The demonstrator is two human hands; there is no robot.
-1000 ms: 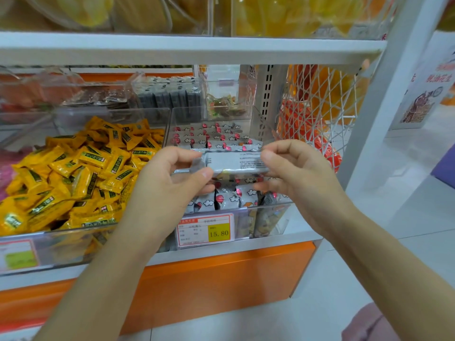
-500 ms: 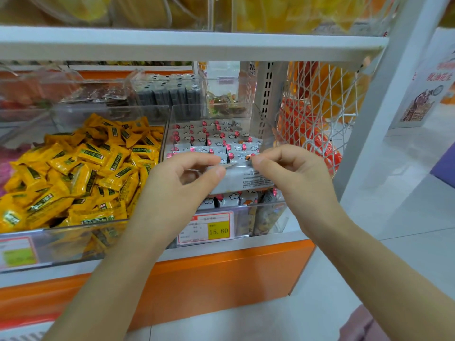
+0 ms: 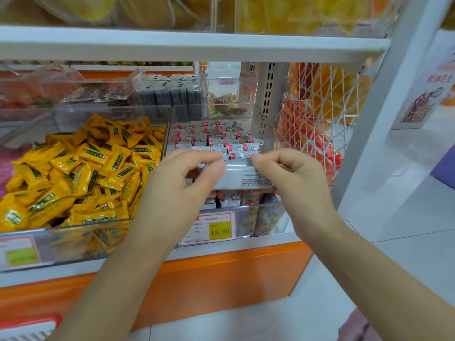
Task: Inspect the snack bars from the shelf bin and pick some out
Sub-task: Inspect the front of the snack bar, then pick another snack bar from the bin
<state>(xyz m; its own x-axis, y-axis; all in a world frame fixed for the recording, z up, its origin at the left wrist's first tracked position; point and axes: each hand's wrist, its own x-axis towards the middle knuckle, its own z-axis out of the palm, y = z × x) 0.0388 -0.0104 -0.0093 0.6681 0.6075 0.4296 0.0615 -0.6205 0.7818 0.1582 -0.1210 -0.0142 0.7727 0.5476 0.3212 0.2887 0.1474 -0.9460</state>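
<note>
A grey-white snack bar point(image 3: 242, 174) with small printed text is held level just above the front of the clear shelf bin point(image 3: 261, 217). My left hand point(image 3: 182, 185) pinches its left end between thumb and fingers. My right hand point(image 3: 293, 178) pinches its right end the same way. The bin holds several more grey bars point(image 3: 219, 139) with red and cloud markings, stacked in rows behind my hands. A price tag reading 15.80 point(image 3: 216, 230) sits on the bin's front.
A bin of yellow wrapped snacks point(image 3: 81, 173) sits to the left. Behind are clear bins with dark packets point(image 3: 170, 94). A white shelf board point(image 3: 192, 43) runs overhead. White netting point(image 3: 320, 107) with orange packs hangs at the right by a white upright post point(image 3: 384, 99).
The bar has been tilted in both hands, from flat with its face toward me to its printed side angled down. Both hands have stayed over the bin's front.
</note>
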